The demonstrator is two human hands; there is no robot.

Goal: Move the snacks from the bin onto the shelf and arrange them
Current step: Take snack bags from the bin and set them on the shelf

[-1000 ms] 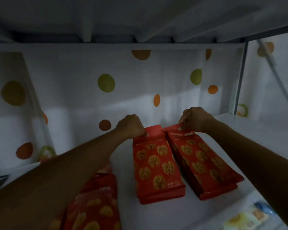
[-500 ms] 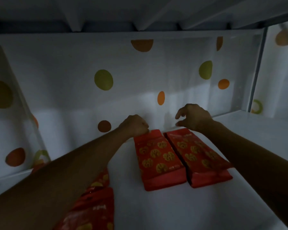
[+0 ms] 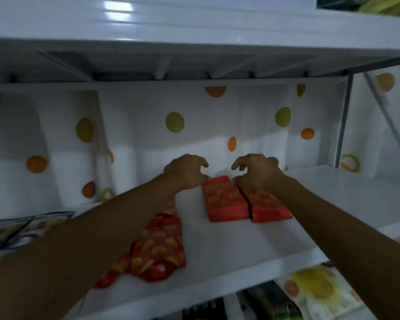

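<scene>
**Shelf (image 3: 229,245) in white, two packs laid at the back**

Two red snack packs (image 3: 225,200) lie flat, side by side and touching, near the dotted back wall (image 3: 174,122). They look light, crinkly and soft-sided, probably slippery, so the flat sealed ends seem the best hold. Over their far ends hover the left hand (image 3: 187,173) and the right hand (image 3: 258,173), fingers loosely curled, gripping nothing. Further snack bags (image 3: 158,255) lie jumbled toward the front left edge, partly under the left forearm.
</scene>
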